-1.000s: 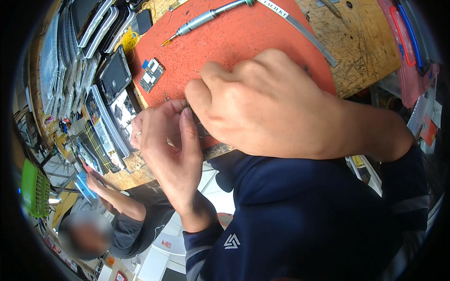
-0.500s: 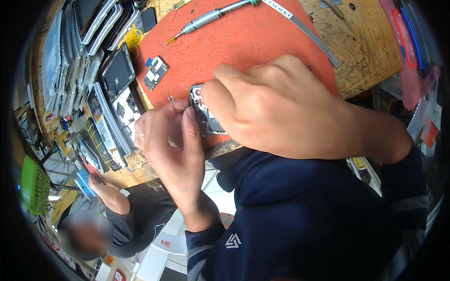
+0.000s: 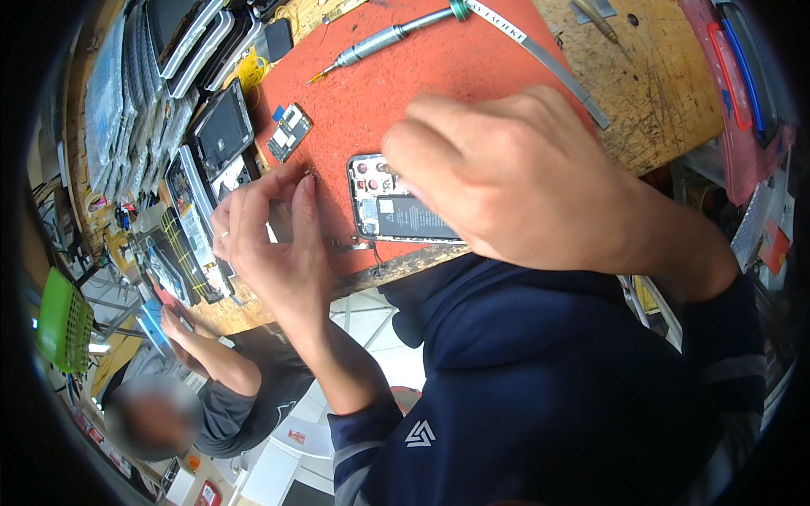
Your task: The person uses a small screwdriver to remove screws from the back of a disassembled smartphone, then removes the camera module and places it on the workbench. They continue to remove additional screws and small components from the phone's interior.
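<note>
An opened phone [image 3: 405,218], its battery and inner parts showing, lies on the red mat [image 3: 447,76]. My right hand [image 3: 498,181] is curled over the phone's right portion, thumb and fingertips drawn together near its top; anything held there is hidden. My left hand [image 3: 274,240] is left of the phone, thumb and forefinger pinched on the mat where a tiny part lies; I cannot make out what they hold. A small circuit board [image 3: 289,132] lies just above it, and a silver screwdriver [image 3: 380,40] lies farther back beside a metal strip [image 3: 574,84].
Opened devices [image 3: 221,135] and stacked bagged panels [image 3: 114,118] crowd the bench's left. A pink tray [image 3: 734,160] is at the far right. At lower left a co-worker [image 3: 228,388] sits with hands on a blue object, near a green basket [image 3: 63,320].
My left hand has moved left and slightly up, away from the phone's edge to the small part on the mat. My right hand has shifted slightly right, uncovering more of the phone.
</note>
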`<action>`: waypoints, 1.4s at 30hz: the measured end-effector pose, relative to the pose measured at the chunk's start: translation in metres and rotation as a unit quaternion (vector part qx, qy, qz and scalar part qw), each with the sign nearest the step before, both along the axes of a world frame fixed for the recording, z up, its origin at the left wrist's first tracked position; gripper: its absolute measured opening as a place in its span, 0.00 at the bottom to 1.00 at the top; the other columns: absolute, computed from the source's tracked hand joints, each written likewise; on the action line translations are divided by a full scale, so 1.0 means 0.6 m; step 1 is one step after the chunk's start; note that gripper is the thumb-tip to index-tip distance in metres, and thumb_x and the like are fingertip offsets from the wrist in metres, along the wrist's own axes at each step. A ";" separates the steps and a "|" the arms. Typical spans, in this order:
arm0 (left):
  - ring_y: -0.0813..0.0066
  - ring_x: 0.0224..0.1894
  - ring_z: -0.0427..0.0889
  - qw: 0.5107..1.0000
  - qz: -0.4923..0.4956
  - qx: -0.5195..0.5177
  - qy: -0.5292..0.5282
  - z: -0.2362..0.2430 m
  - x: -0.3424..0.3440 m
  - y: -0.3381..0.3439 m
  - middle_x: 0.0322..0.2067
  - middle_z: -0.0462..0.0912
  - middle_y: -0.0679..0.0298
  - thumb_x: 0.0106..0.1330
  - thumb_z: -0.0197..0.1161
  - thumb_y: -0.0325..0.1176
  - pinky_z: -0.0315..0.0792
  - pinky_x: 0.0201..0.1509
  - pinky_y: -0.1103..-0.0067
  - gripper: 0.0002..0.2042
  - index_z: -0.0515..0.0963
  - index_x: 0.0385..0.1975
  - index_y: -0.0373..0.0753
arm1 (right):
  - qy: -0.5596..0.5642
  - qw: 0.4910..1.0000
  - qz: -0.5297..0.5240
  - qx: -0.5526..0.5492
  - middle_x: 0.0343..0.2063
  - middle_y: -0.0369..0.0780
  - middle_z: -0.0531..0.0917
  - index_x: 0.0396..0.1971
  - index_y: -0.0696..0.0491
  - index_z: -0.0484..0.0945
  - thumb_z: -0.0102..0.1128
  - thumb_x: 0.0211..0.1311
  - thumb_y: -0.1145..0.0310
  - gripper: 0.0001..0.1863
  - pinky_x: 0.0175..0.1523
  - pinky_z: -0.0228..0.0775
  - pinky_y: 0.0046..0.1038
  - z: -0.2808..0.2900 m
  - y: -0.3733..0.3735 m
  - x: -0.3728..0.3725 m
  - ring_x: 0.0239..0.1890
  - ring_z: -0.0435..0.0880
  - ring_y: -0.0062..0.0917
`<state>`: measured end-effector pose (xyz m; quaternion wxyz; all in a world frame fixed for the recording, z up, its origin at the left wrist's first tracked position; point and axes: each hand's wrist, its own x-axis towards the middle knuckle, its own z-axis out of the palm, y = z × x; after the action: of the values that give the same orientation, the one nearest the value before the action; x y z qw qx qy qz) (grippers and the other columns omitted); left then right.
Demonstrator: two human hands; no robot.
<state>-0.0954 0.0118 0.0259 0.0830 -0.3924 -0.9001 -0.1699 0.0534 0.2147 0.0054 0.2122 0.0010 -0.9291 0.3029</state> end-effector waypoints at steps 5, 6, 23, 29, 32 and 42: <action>0.62 0.45 0.80 1.000 -0.003 0.024 -0.002 0.010 0.027 -0.002 0.35 0.88 0.66 0.67 0.78 0.29 0.66 0.60 0.66 0.05 0.89 0.40 0.41 | -0.013 1.000 0.013 0.011 0.28 0.39 0.75 0.32 0.54 0.77 0.68 0.57 0.73 0.07 0.23 0.73 0.37 0.005 -0.017 -0.001 0.24 0.86 0.32; 0.63 0.44 0.79 1.000 -0.006 0.026 -0.015 0.011 0.037 -0.002 0.35 0.87 0.66 0.67 0.78 0.29 0.65 0.60 0.67 0.05 0.89 0.40 0.41 | -0.012 1.000 0.015 0.018 0.27 0.38 0.75 0.32 0.54 0.77 0.68 0.57 0.73 0.07 0.23 0.73 0.37 0.005 -0.019 -0.003 0.23 0.86 0.31; 0.61 0.48 0.78 0.996 0.012 -0.020 -0.083 0.013 0.074 0.000 0.33 0.83 0.66 0.62 0.78 0.29 0.61 0.64 0.64 0.09 0.89 0.41 0.44 | -0.009 0.999 0.019 0.025 0.28 0.39 0.77 0.31 0.53 0.78 0.69 0.59 0.70 0.08 0.23 0.74 0.36 0.011 -0.023 -0.012 0.24 0.88 0.31; 0.59 0.50 0.78 0.997 0.008 -0.017 -0.081 0.009 0.071 0.006 0.34 0.83 0.65 0.64 0.77 0.30 0.61 0.65 0.63 0.08 0.89 0.41 0.44 | -0.016 0.999 0.025 0.021 0.28 0.38 0.77 0.30 0.53 0.78 0.72 0.57 0.69 0.09 0.23 0.73 0.37 0.015 -0.025 -0.016 0.24 0.88 0.31; 0.59 0.50 0.78 0.997 0.007 -0.012 -0.077 0.006 0.071 0.008 0.34 0.83 0.65 0.64 0.77 0.30 0.61 0.65 0.62 0.08 0.89 0.41 0.44 | -0.020 0.999 0.035 0.031 0.28 0.39 0.78 0.30 0.54 0.79 0.73 0.57 0.68 0.10 0.24 0.74 0.37 0.019 -0.023 -0.019 0.24 0.88 0.32; 0.56 0.48 0.80 0.998 -0.015 -0.015 -0.051 0.003 0.053 0.015 0.35 0.84 0.61 0.65 0.76 0.32 0.62 0.63 0.61 0.08 0.87 0.40 0.40 | 0.006 0.994 0.110 0.011 0.25 0.43 0.86 0.26 0.54 0.86 0.73 0.51 0.69 0.05 0.33 0.79 0.38 0.039 0.011 -0.048 0.28 0.89 0.37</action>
<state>-0.0638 0.0209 0.0276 0.0283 -0.3977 -0.8999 -0.1770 0.0243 0.2214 0.0289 0.1835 0.1074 -0.9253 0.3139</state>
